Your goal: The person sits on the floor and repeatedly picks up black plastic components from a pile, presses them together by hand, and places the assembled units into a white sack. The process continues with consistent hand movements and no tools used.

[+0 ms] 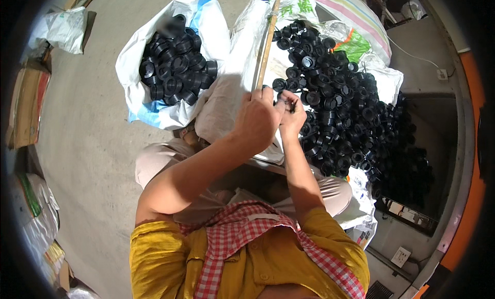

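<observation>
My left hand (258,116) is closed, its fingertips beside the lower end of a thin wooden strip (268,44). What it grips is hidden under the fingers. Right against it, my right hand (292,113) is also closed, fingers bent in a pinch around a small black plastic part that is mostly covered. Just beyond and to the right of my hands spreads a large pile of round black plastic caps (337,100), lying on white sacking (242,51). A few loose caps sit close to my fingertips.
On the floor at the left, an open white and blue sack (129,59) holds many similar black caps. A striped woven sack (356,7) lies behind the pile. A cardboard box (30,105) and plastic bags (38,211) line the far left. A grey metal frame (433,56) stands at the right.
</observation>
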Tool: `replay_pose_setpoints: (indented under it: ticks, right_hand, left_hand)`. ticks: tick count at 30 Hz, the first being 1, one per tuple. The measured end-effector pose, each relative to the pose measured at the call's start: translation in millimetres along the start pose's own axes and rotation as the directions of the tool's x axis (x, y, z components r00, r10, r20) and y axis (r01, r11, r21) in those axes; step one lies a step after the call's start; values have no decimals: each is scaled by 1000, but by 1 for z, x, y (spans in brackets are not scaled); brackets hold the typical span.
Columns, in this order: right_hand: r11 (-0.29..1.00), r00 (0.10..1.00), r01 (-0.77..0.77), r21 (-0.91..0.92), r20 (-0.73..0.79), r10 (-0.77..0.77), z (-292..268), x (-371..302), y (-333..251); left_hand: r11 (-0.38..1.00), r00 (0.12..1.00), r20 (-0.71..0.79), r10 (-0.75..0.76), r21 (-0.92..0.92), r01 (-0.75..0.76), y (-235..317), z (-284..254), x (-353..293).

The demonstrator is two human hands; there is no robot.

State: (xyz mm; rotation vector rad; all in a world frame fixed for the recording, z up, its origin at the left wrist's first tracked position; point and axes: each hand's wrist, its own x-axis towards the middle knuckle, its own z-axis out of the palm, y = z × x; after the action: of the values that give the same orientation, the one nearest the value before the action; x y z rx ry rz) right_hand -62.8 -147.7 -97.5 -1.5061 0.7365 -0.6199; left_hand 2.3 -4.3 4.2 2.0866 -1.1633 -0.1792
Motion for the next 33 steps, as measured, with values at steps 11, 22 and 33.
replay_pose_setpoints:
  ticks: [11,22,33]
  right_hand:
    - [141,909,241,-960,274,315,-60,80,131]
    - [853,993,103,-512,-3,-122,-58,-18,58]
    - [981,982,191,35,-9,-191,-71,-103,-59]
  left_hand:
    - [896,980,-155,-126,407,179,-36,-52,20]
    - [952,945,233,-231,-146,269,-14,-1,16]
    - [325,817,558,-146,-753,572,-13,30,-3]
